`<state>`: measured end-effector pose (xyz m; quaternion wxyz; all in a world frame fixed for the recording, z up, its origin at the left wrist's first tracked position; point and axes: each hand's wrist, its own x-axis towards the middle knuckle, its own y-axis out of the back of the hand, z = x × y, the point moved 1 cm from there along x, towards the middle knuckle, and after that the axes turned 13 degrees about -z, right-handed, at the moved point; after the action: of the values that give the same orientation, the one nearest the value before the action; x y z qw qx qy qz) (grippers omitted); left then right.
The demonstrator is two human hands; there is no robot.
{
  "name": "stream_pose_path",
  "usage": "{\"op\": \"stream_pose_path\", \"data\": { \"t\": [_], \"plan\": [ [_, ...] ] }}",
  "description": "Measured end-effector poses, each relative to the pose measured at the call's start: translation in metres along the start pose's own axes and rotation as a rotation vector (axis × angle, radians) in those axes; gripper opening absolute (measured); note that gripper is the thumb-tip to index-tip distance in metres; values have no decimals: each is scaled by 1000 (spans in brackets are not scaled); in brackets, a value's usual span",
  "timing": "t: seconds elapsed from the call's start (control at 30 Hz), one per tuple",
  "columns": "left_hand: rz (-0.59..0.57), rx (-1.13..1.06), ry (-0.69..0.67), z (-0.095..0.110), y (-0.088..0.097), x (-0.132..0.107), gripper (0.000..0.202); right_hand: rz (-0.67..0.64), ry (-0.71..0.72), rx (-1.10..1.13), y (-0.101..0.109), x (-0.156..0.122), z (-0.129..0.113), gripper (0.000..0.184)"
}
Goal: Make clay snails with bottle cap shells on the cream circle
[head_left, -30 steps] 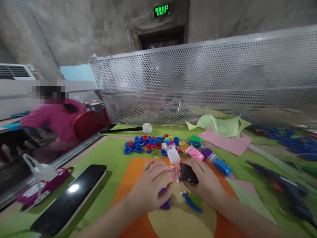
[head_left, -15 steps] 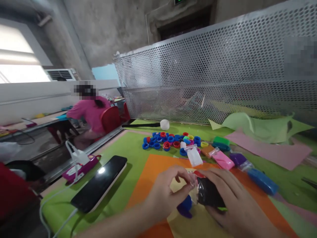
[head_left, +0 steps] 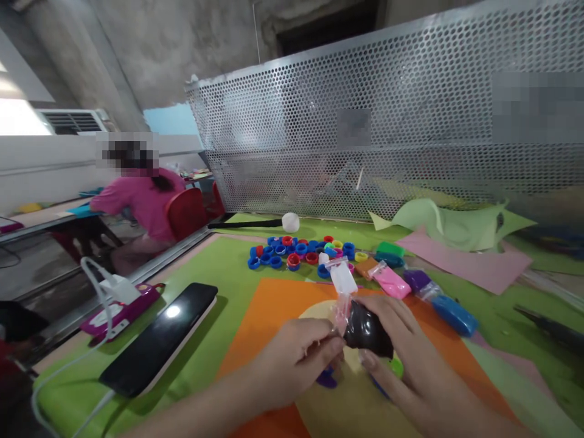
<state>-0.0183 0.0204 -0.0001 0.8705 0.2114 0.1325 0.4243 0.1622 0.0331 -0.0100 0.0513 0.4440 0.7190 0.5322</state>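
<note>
My right hand [head_left: 413, 356] is wrapped round a small packet of black clay [head_left: 367, 328] in shiny clear plastic. The thumb and fingers of my left hand [head_left: 296, 350] pinch the packet's clear, pinkish end. Both hands are over a pale yellow paper disc [head_left: 351, 401], which lies on an orange sheet [head_left: 255, 322]. Part of a purple-blue piece [head_left: 327, 378] shows on the disc below my left hand. A lime-green round piece [head_left: 396, 367] peeks out by my right fingers; the rest of it is hidden.
Blue and red bottle caps [head_left: 292, 249] cluster behind the sheet. Beside them lie white [head_left: 343, 278], pink [head_left: 391, 282] and blue [head_left: 455, 315] clay packets. A phone [head_left: 159, 340] and a power strip [head_left: 121, 310] are left, dark pliers [head_left: 547, 325] right. A mesh panel [head_left: 387, 121] stands behind.
The view has shifted slightly to the right. The black clay packet is tilted up more, and my left fingers have closed on its clear end.
</note>
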Motion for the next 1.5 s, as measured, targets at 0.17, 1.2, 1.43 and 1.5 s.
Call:
{"op": "stream_pose_path", "data": {
  "t": [0.17, 1.2, 1.43, 1.5],
  "plan": [
    [-118, -67, -31, 4, -5, 1, 39, -125, -151, 223, 14, 8, -2, 25],
    [-161, 21, -211, 0, -3, -4, 40, -359, -201, 621, 13, 12, -19, 21],
    [-225, 17, -282, 2, -7, -13, 33, -345, -63, 458, 21, 7, -32, 23],
    [-252, 32, -295, 2, -5, -13, 34, -348, -109, 438, 21, 7, -36, 23]
  ]
}}
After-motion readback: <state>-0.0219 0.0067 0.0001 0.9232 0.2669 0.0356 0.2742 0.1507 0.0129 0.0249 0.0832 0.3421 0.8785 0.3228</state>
